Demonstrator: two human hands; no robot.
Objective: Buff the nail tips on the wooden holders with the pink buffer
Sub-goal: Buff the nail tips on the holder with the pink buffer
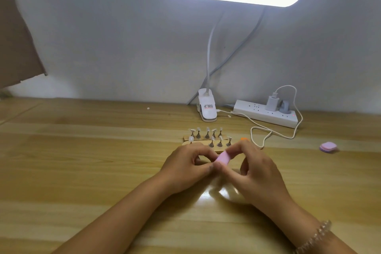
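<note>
Two wooden holders (186, 137) lie side by side at the table's middle, carrying several small metal stands with pale nail tips (207, 132). Just in front of them, my right hand (255, 169) pinches a small pink buffer (285, 158) between thumb and fingers. My left hand (185, 168) has its fingers curled, thumb and fingertips pinched together right against the buffer's lower end; what it holds is hidden behind the fingers. Both hands hover close above the table, partly covering the near holder.
A white clip lamp base (207, 107) and a white power strip (268, 114) with a charger and looping cable (266, 130) stand behind the holders. A pink and purple buffer block (328, 147) lies at right. A small orange object (245, 139) peeks beside the holders.
</note>
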